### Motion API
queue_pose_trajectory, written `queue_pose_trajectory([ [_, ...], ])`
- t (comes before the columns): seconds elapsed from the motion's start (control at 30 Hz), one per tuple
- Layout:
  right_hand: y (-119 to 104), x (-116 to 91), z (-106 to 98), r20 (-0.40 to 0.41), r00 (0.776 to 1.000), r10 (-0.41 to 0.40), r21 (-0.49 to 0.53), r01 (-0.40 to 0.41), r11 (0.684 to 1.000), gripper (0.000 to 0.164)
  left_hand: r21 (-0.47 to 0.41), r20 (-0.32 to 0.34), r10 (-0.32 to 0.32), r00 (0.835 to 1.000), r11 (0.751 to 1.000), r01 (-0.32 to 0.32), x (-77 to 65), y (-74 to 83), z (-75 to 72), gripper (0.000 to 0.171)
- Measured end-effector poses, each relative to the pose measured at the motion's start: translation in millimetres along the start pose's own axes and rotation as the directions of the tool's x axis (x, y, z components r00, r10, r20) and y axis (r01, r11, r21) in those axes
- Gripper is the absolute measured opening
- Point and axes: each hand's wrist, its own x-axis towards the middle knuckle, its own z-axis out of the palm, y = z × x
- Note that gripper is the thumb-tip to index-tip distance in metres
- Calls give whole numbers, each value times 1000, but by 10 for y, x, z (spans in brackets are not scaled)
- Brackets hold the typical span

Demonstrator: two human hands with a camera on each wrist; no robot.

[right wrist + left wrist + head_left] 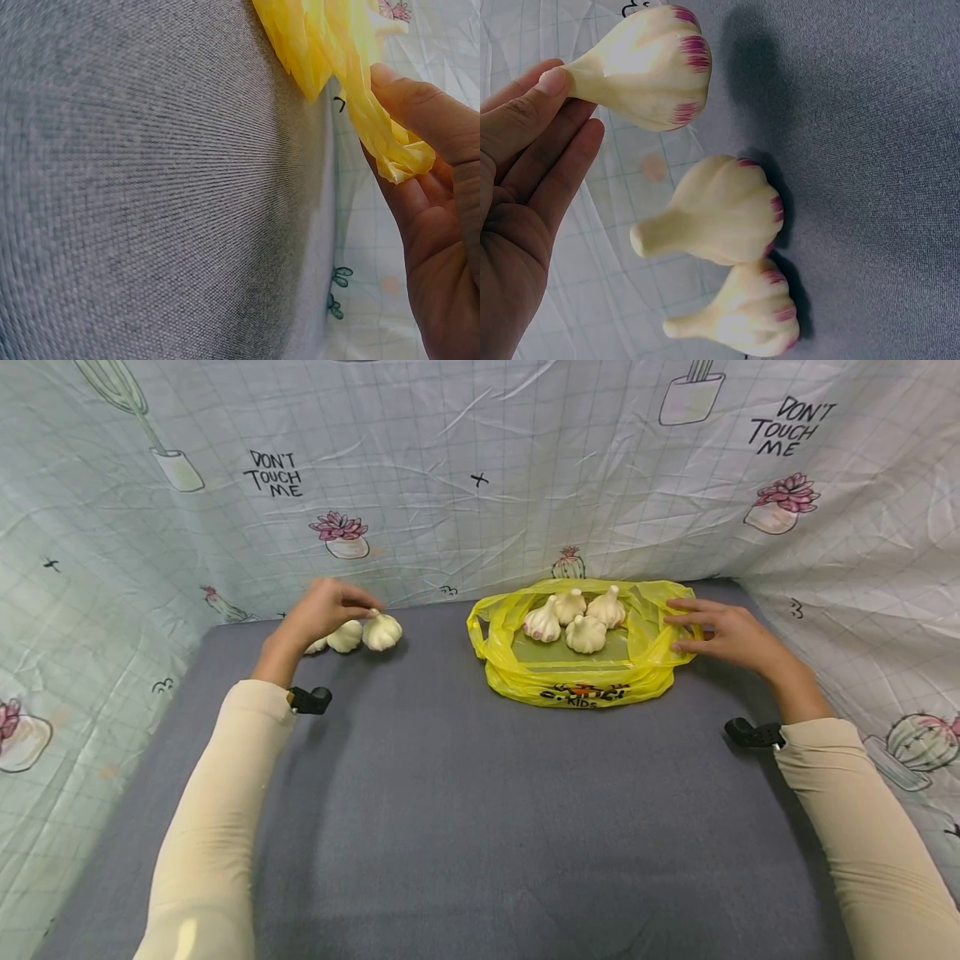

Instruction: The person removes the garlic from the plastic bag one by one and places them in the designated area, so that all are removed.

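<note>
At the back left, my left hand [327, 608] pinches a garlic bulb [382, 632] by its stem between thumb and fingers. In the left wrist view that garlic bulb [641, 67] is pale with purple streaks at its base, raised off the grey surface. Two more bulbs, a nearer one [716, 210] and a farther one [754, 311], lie side by side next to it. My right hand [731, 633] holds the right edge of a yellow plastic bag [517, 681]; its thumb and fingers pinch the crumpled handle [401, 154]. Several garlic bulbs [586, 634] sit inside the open bag.
A grey cloth-covered table [480, 810] stretches out in front of the bag. Behind and at both sides hangs a pale curtain [420, 468] printed with cacti and lettering. Dark wrist cameras [310, 700] are strapped at both wrists.
</note>
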Motion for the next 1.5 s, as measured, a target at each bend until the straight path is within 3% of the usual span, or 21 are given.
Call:
queue_pose_trajectory([
  [0.47, 1, -14, 3, -8, 1000, 0, 9, 0, 1000, 46, 2, 46, -44, 998, 999, 44, 31, -74, -39, 16],
  [0.63, -6, -13, 0, -10, 1000, -4, 7, 4, 1000, 46, 1, 86, -78, 993, 997, 79, 79, -98, -69, 18],
  [1.13, -26, -1, -20, -11, 1000, -20, 19, 20, 1000, 46, 46, 201, -107, 974, 994, 100, 276, -151, -135, 21],
  [1.5, -40, -5, -31, -9, 1000, -11, 26, 11, 1000, 45, 62, 200, -104, 974, 994, 93, 323, -176, -159, 20],
])
